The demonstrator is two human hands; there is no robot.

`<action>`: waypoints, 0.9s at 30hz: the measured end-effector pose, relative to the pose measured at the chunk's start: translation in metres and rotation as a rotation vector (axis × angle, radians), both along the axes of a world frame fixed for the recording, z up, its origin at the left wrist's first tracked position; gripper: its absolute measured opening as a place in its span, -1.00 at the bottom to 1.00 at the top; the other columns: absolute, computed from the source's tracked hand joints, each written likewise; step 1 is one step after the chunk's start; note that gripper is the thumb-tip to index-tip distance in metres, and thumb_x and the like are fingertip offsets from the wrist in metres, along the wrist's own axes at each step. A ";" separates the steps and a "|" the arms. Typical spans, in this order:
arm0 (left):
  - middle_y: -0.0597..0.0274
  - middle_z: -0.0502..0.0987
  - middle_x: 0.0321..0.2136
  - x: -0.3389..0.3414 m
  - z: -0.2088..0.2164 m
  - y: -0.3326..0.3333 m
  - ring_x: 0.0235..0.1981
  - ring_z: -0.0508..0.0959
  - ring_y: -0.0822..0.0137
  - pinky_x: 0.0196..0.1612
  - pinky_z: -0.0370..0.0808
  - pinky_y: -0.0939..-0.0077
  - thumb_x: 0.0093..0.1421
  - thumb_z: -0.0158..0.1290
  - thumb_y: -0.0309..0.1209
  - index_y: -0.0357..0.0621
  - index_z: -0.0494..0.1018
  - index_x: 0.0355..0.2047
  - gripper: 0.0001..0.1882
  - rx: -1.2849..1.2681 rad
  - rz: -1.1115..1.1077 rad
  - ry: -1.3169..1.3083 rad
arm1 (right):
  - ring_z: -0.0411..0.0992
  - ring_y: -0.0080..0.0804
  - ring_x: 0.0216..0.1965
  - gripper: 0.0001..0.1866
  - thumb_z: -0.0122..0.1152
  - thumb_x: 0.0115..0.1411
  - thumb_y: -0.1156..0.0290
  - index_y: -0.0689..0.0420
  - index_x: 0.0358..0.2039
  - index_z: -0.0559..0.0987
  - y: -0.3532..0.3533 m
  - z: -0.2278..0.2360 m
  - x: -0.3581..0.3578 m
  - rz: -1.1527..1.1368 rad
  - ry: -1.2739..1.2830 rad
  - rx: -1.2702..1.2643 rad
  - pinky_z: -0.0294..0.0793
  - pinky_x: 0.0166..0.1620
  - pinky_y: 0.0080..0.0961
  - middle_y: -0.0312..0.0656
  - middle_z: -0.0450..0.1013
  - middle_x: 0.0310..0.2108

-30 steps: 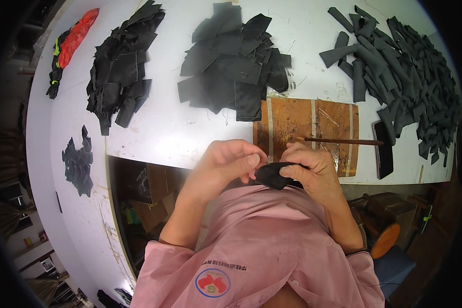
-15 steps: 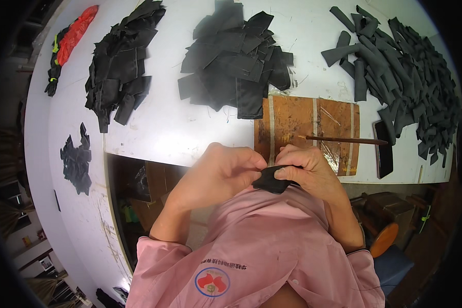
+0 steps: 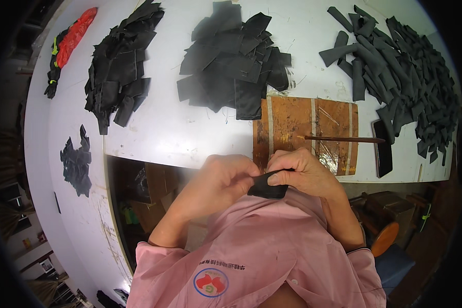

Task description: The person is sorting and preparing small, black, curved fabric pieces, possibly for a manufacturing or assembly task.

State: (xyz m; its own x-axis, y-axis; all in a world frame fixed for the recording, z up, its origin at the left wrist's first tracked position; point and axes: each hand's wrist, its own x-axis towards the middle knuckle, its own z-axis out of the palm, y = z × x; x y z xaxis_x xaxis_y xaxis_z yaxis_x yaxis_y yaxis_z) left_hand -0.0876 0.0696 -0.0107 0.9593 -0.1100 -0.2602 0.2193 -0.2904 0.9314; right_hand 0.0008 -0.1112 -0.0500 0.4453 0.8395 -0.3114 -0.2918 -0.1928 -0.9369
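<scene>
Between my two hands, just off the table's front edge, is a small black fabric piece [image 3: 268, 189]. My left hand [image 3: 226, 177] pinches its left end between thumb and fingers. On the other side my right hand [image 3: 303, 172] grips its upper right part, thumb lying across the front. The lower part of the cloth hangs below the fingers, with a fairly straight bottom edge. Right behind my hands lies a brown board [image 3: 287, 120] with pale strips, and a thin brown pointed stick [image 3: 344, 139] rests across it.
Flat black fabric pieces form a middle pile [image 3: 215, 66], a left pile [image 3: 119, 72] and a small pile [image 3: 77, 161]. Rolled dark tubes [image 3: 400, 72] heap at the right, near a phone [image 3: 382, 149]. A red bundle [image 3: 78, 36] lies far left. An orange stool [image 3: 385, 239] stands below.
Both hands have come slightly down and left, toward my body, with the fabric piece. More of its lower part shows flat now.
</scene>
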 end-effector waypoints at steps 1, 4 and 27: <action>0.33 0.44 -0.67 -0.002 -0.004 -0.001 -0.64 0.39 0.57 -0.56 0.33 0.72 -0.04 0.00 -0.68 -0.32 0.42 -0.47 -0.90 0.003 -0.001 -0.002 | 0.29 -0.52 -0.47 -0.86 0.22 -0.10 0.44 0.25 -0.55 0.52 0.001 0.002 0.001 0.031 -0.033 -0.048 0.26 -0.38 -0.59 -0.25 0.32 -0.58; 0.34 0.45 -0.66 -0.003 -0.019 -0.006 -0.63 0.40 0.60 -0.57 0.32 0.77 -0.02 0.04 -0.66 -0.30 0.43 -0.49 -0.94 -0.226 0.229 0.130 | 0.30 -0.37 -0.41 -0.78 0.27 -0.15 0.37 0.22 -0.50 0.50 0.009 0.008 -0.004 -0.165 -0.690 -0.201 0.25 -0.27 -0.44 -0.24 0.31 -0.52; 0.42 0.32 -0.69 -0.025 -0.038 -0.011 -0.77 0.21 0.69 -0.77 0.05 0.79 -0.08 -0.04 -0.58 -0.27 0.33 -0.43 -0.85 -1.192 0.600 -0.168 | 0.35 -0.18 -0.38 -0.88 0.00 0.05 0.54 0.18 -0.37 0.48 0.053 0.024 -0.034 -0.195 -1.022 -0.025 0.31 -0.20 -0.54 -0.11 0.42 -0.40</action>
